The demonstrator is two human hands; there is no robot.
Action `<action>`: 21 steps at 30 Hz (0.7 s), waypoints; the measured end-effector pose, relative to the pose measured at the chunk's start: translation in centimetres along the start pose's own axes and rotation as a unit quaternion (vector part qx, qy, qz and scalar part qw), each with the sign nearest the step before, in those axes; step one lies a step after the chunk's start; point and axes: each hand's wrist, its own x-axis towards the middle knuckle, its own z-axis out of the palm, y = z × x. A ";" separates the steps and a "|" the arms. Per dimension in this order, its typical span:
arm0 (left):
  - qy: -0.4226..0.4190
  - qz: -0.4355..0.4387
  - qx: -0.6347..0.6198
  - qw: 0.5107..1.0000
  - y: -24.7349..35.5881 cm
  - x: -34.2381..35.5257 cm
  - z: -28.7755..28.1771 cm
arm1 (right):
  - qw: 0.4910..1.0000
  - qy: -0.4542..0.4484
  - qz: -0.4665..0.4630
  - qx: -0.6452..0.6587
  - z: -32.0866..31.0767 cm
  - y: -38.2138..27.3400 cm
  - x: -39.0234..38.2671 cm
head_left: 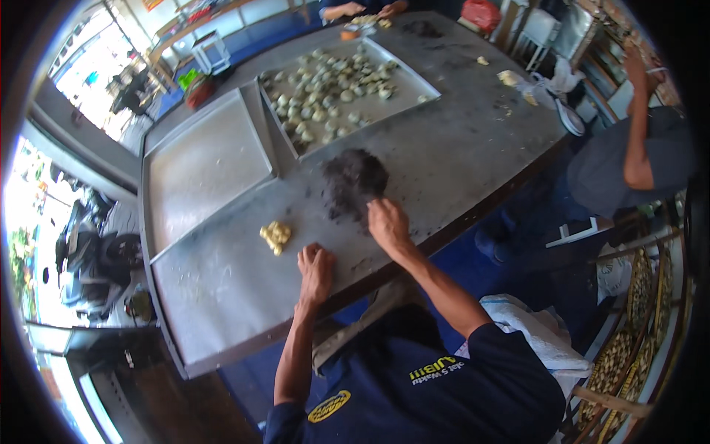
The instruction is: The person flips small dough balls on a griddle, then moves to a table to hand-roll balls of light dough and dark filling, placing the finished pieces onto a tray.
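Observation:
A dark brown, crumbly heap (356,176) lies on the grey metal table in front of me, with loose crumbs around it. My right hand (389,228) is at the heap's near edge, its fingers pinched together; whatever is between them is too small to make out. Closer to the table's front edge rests my left hand (316,271), with its fingers curled in and their undersides hidden. Just beyond it, to the left, sits a lumpy piece of yellow dough (275,237), apart from both hands.
Many pale round dough balls fill part of a metal tray (405,78) behind the heap. Left of it lies a second flat tray (211,159). A co-worker's hands (355,10) handle dough at the far end; another person (629,159) is at the right, near racks (617,362).

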 end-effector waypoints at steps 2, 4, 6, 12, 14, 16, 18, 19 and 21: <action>-0.004 -0.089 -0.059 0.994 0.0 -0.1 -0.8 | 1.000 -0.017 0.000 0.009 0.2 0.2 -1.3; -0.008 -0.165 -0.130 0.978 -0.2 -0.1 -0.9 | 0.999 -0.024 -0.008 0.020 0.1 0.3 -2.1; -0.001 -0.228 -0.143 0.963 -0.5 -0.7 -1.2 | 0.999 -0.029 -0.009 0.031 0.0 0.0 -3.3; 0.022 -0.216 -0.127 0.968 0.1 -1.0 -1.6 | 0.990 -0.121 -0.033 -0.065 -0.6 0.1 -4.2; -0.043 -0.213 -0.067 0.974 -0.5 2.1 -3.6 | 0.991 -0.126 -0.030 -0.030 -1.5 0.5 -2.9; -0.072 -0.332 -0.073 0.938 -1.1 5.5 -3.7 | 0.983 -0.167 0.049 0.065 -3.0 0.6 -0.7; -0.025 -0.225 0.043 0.973 -2.9 5.5 -1.6 | 0.989 -0.117 0.016 0.085 -2.5 1.5 -0.1; 0.013 -0.107 0.155 0.982 -3.8 5.0 0.0 | 0.990 -0.110 0.019 0.088 -1.9 2.3 0.1; 0.018 -0.117 0.129 0.985 -3.0 4.9 1.4 | 0.982 -0.122 0.049 0.134 -0.8 4.8 -0.3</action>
